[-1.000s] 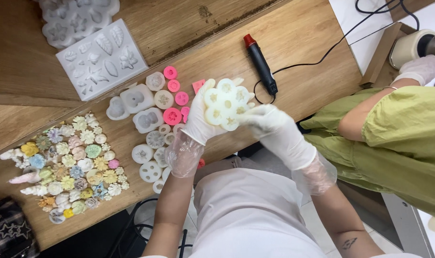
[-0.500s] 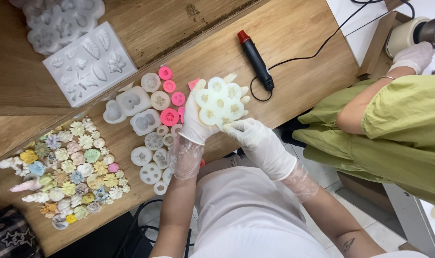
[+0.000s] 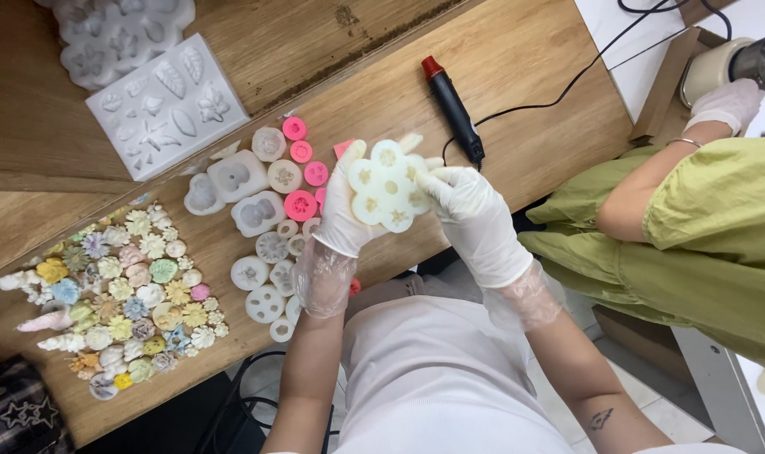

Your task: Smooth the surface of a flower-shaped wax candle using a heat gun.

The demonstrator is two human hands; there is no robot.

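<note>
step: flexing white flower mould [image 3: 388, 187] | left hand [image 3: 342, 210] grip clasps its left edge, right hand [image 3: 469, 210] pinches right edge, above worktop [image 3: 517, 67] | next: probably push casts out gently

Mould [image 3: 388, 185] held between left hand [image 3: 342, 210] and right hand [image 3: 475, 214], above table [image 3: 525, 76]. Small moulds [image 3: 264, 210] left of it; flowers [image 3: 121, 294] further left; tool [image 3: 454, 109] behind.

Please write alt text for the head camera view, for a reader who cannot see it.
Two gloved hands, left hand and right hand, hold a white flower-shaped silicone mould above a wooden table. Small moulds and pastel cast flowers lie to the left.
</note>
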